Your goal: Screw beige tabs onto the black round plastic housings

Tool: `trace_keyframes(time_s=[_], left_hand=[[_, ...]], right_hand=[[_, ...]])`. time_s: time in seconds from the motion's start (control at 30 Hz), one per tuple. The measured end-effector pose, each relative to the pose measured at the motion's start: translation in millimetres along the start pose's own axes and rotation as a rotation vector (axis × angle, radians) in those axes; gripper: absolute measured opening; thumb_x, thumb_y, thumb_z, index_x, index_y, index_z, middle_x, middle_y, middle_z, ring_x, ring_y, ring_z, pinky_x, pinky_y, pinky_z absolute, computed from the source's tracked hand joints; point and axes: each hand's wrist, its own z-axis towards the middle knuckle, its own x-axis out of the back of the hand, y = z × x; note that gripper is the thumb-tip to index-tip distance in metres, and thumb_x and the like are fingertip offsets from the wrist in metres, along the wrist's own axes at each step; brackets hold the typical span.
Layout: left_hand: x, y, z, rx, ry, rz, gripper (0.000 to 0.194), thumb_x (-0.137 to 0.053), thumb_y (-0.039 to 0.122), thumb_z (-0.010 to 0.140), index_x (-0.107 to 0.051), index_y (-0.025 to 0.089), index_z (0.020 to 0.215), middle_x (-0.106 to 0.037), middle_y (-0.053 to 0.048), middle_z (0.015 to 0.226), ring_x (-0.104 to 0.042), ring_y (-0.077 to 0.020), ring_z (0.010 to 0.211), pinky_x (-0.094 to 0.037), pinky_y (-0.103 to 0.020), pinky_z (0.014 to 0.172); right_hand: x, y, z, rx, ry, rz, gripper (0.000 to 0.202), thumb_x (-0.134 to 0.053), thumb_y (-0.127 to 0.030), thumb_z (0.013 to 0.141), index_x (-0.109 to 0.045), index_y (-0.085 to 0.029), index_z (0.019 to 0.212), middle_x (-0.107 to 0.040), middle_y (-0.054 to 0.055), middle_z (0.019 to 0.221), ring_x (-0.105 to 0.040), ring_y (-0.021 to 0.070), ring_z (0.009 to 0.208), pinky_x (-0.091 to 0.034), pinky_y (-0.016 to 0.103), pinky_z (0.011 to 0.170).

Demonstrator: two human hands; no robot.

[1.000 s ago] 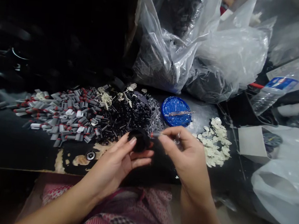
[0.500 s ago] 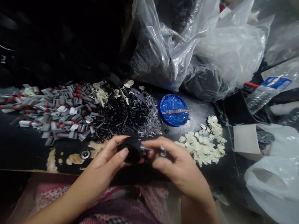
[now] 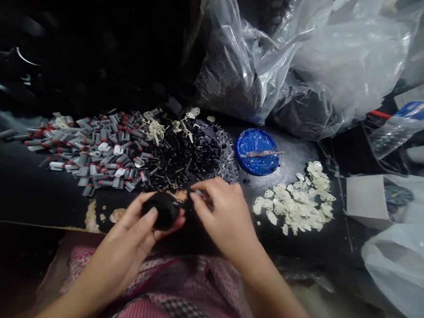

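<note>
My left hand is wrapped round a round black part, its thumb on the near face. To the right, my right hand has thumb and fingers pinched together, with a small grey piece partly showing between them; the rest of it is hidden. The two hands are apart. Just beyond them lie a pile of small black parts and springs and small grey pins. Farther left is a heap of grey sleeves with red rings.
A blue lid smeared with grease holds a thin stick. Pale flat pieces lie to the right. Clear plastic bags stand behind, with a white box, a bottle and a white bag at the right.
The view has shifted, so the table's things appear farther right. My right hand has drawn away from the black part, and the spring-like piece seen between the hands no longer shows there.
</note>
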Motion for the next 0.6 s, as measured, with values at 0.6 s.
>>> trace_keyframes(time_s=[0.6], left_hand=[[-18.7, 3.3, 11.7, -0.09, 0.051, -0.129, 0.01, -0.065, 0.026, 0.085, -0.07, 0.024, 0.093, -0.074, -0.001, 0.101, -0.068, -0.0166, 0.097, -0.054, -0.031, 0.092]], right_hand=[[-8.5, -10.0, -11.0, -0.078, 0.094, 0.533, 0.007, -0.062, -0.018, 0.084, -0.061, -0.023, 0.089, -0.067, -0.003, 0.086, -0.061, 0.0138, 0.08, -0.043, 0.028, 0.074]])
